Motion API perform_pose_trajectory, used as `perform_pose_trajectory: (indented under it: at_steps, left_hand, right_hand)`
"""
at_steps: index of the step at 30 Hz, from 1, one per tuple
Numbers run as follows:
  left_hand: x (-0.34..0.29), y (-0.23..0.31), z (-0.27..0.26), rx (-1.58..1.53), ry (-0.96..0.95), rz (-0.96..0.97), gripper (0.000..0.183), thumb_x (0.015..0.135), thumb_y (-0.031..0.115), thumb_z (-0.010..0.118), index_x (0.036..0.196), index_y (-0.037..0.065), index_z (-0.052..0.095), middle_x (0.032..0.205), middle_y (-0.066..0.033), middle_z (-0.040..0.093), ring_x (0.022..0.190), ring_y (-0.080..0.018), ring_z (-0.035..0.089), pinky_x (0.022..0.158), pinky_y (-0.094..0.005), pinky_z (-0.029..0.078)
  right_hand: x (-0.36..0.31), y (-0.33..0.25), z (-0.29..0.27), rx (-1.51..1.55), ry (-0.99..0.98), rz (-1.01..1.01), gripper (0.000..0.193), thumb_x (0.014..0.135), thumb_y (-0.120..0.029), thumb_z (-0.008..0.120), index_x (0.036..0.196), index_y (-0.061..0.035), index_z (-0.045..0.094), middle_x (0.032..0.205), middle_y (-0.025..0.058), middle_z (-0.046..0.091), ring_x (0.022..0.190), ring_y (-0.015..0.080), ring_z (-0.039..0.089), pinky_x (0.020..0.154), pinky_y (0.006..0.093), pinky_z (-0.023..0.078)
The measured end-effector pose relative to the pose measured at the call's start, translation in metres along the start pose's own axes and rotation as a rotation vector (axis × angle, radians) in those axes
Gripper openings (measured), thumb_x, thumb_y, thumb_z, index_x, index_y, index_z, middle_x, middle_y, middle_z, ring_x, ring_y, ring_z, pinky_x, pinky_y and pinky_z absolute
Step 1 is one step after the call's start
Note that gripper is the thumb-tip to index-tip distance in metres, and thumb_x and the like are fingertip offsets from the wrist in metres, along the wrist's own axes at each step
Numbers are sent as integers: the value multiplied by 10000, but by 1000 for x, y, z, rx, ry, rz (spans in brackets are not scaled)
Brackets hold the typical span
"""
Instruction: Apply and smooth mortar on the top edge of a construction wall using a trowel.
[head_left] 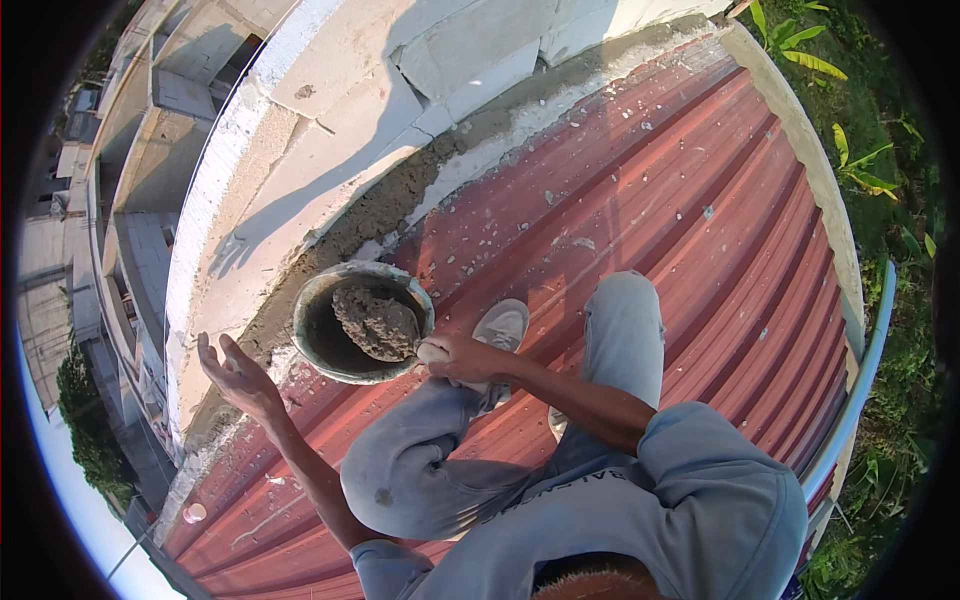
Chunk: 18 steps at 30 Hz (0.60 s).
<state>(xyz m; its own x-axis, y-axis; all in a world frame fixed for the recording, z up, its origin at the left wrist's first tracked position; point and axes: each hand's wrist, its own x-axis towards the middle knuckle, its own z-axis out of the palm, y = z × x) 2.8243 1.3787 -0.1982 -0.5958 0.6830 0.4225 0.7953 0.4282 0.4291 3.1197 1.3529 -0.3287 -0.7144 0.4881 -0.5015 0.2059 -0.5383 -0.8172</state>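
My right hand is closed around the pale handle of a trowel at the near right of a round bucket. A lump of wet grey mortar covers the trowel's blade and sits over the bucket's mouth, so the blade's outline is hidden. To the left of the bucket, my left hand is raised with fingers apart, holding nothing. It is nearest to the light block wall, where a band of mortar runs along the foot.
A red ribbed metal roof slopes beneath my bent legs and shoes. Its right edge has a pale border and a blue-grey pipe, with green plants beyond. Unfinished concrete buildings stand past the wall at left.
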Motion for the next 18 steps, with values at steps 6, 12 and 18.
perform_pose_trajectory:
  at_steps: [6,12,18]
  left_hand:
    - [182,128,23,-57,-50,511,607,965,474,479,1367,20,454,1330,-272,490,1261,-364,470,1035,-452,384]
    - [207,122,126,-122,-460,387,737,956,640,278,1345,55,501,1340,-209,517,1280,-357,451,1060,-406,340]
    - [199,140,108,-132,-485,270,807,939,661,296,1336,-14,491,1323,-239,523,1278,-362,454,1056,-402,335]
  right_hand:
    - [-47,-38,-14,444,314,-153,435,859,-125,579,1253,29,480,790,41,568,597,98,558,534,263,458]
    - [-72,-84,-69,479,849,-314,444,867,-115,583,1265,33,453,819,44,558,602,96,555,526,271,479]
    - [2,-120,-117,530,1416,-391,457,861,-97,579,1255,0,368,881,92,560,648,112,571,535,271,494]
